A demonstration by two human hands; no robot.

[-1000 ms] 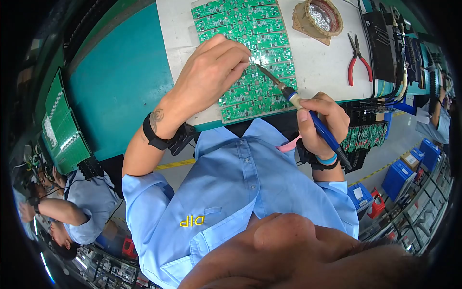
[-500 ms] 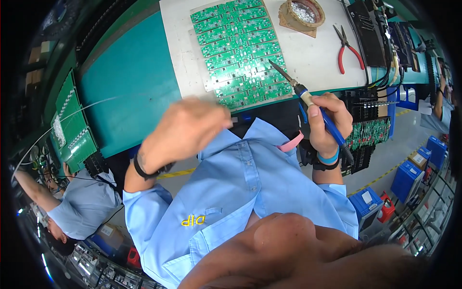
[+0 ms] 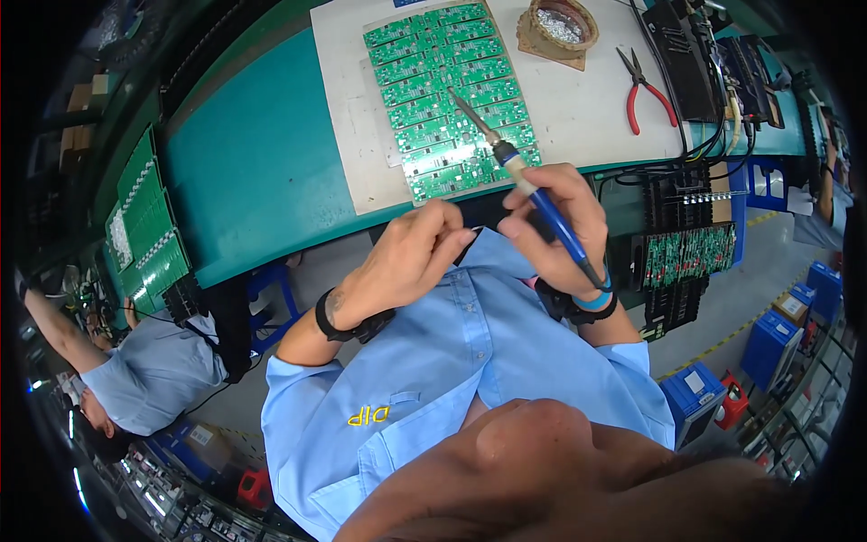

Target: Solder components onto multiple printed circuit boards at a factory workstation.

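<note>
Your right hand [image 3: 587,217] is partly closed round the soldering iron [image 3: 545,206], tip over the circuit boards [image 3: 420,115] on the white mat [image 3: 578,117]; your left hand [image 3: 406,255] is curled near your shirt [image 3: 433,316]; can't tell whether it's pinching anything.

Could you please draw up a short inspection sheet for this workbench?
Surface: green mat with a pale sheet on it.
Work items: panel of green circuit boards on the sheet; soldering iron with its tip over the boards, contact unclear.
Clutter: red-handled pliers and a round pot with silvery contents, both right of the boards.
Grips: right grip holds the iron; left grip is in front of the shirt, fingers bent, contents unclear.
Cables: black cables at the bench's right end.
Surroundings: co-worker at left; racked boards and blue crates at right.
Spills: nothing seen.
</note>
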